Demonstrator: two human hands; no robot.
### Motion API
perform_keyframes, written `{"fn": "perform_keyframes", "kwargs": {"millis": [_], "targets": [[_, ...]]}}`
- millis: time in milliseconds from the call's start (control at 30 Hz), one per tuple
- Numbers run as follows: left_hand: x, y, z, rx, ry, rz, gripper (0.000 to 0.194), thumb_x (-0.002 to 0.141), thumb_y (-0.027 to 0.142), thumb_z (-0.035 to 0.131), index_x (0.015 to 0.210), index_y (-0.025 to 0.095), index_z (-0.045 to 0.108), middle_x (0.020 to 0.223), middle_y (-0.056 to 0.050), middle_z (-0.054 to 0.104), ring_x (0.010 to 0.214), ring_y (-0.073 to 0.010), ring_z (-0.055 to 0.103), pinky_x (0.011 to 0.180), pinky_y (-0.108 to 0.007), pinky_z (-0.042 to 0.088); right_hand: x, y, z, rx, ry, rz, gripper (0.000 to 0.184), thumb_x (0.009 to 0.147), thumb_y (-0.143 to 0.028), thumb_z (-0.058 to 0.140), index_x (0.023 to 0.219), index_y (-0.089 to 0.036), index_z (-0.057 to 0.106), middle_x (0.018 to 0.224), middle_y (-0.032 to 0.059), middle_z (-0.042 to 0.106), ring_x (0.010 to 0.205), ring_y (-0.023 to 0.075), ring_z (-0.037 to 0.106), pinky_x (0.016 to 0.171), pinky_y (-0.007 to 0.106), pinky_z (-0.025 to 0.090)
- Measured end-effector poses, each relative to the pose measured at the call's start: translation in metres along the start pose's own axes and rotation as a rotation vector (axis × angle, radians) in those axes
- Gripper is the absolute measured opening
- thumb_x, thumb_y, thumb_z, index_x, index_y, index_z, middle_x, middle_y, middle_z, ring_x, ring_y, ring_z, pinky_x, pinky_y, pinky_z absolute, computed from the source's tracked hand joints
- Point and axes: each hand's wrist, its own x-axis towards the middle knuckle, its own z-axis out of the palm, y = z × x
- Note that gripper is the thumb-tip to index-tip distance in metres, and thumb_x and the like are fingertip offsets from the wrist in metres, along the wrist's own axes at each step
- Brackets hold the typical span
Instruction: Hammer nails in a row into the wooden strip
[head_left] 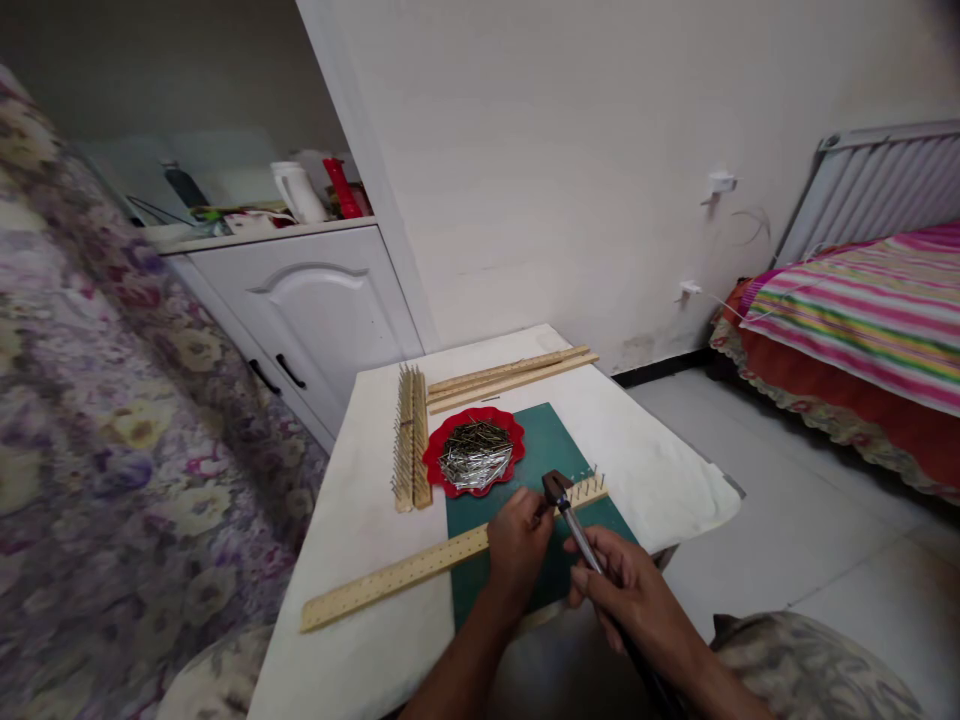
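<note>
A long wooden strip (397,577) with a row of small holes lies across a green cutting mat (551,445) on a small white table (360,520). Several nails stand in its right end (589,487). My left hand (519,540) rests closed on the strip, its fingertips pinched at a spot under the hammer's head; what they pinch is too small to see. My right hand (628,590) grips the handle of a small hammer (566,500), whose head hovers just above the strip.
A red scalloped dish (474,455) full of loose nails sits behind the strip. Two nailed strips (411,438) stand left of it, and plain strips (510,378) lie at the table's back. A flowered sofa is left, a white cabinet (315,310) behind, a striped bed (862,330) right.
</note>
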Motion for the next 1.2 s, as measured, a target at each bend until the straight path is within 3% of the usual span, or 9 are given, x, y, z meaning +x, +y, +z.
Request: {"fn": "perform_keyframes", "kwargs": {"millis": [667, 933, 1200], "targets": [[-0.001, -0.003, 0.003, -0.005, 0.029, 0.009, 0.017, 0.077, 0.020, 0.047, 0.063, 0.017, 0.055, 0.062, 0.003, 0.048, 0.056, -0.0093, 0.044, 0.052, -0.021, 0.025, -0.001, 0.002, 0.000, -0.027, -0.009, 0.011, 0.016, 0.084, -0.031, 0.053, 0.094, -0.020, 0.047, 0.063, -0.0043, 0.063, 0.027, 0.0008, 0.037, 0.029, 0.012, 0.022], [-0.002, -0.003, 0.004, -0.054, 0.024, 0.034, 0.016, 0.080, 0.021, 0.047, 0.076, 0.019, 0.062, 0.073, 0.001, 0.056, 0.065, -0.0102, 0.051, 0.058, -0.020, 0.034, -0.003, -0.009, -0.003, 0.026, 0.068, -0.037, 0.023, 0.082, -0.036, 0.056, 0.096, -0.020, 0.047, 0.060, -0.0047, 0.062, 0.027, 0.0003, 0.036, 0.029, 0.012, 0.023], [-0.012, -0.014, -0.015, -0.017, 0.003, 0.108, 0.015, 0.080, 0.022, 0.049, 0.089, 0.019, 0.061, 0.083, -0.003, 0.058, 0.077, -0.0153, 0.054, 0.070, -0.026, 0.041, -0.003, -0.010, -0.005, 0.054, 0.106, -0.053, 0.025, 0.081, -0.037, 0.058, 0.096, -0.019, 0.049, 0.061, -0.0027, 0.064, 0.027, 0.0004, 0.036, 0.029, 0.013, 0.023]]}}
